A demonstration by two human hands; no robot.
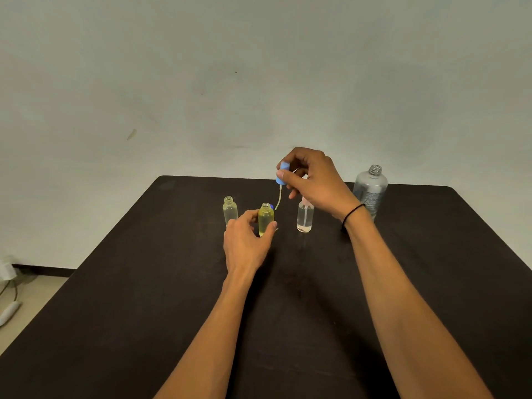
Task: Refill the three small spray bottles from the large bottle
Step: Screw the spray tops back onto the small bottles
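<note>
We are gripping the upright yellow bottle (266,220) at table (115,283) centre, left hand (247,240). Right hand (313,177) is pinching the blue sprayer (282,173), tube pointing down. Large bottle (370,191) label unreadable.

A dark table (144,298) is standing against a pale wall, carrying four bottles. A small clear uncapped bottle (230,210) is sitting just left of a small yellowish bottle (266,219), also uncapped. To their right a small bottle with a pink spray top (305,216) is holding a little clear liquid. A large clear open bottle (370,190) is standing near the far right edge.
</note>
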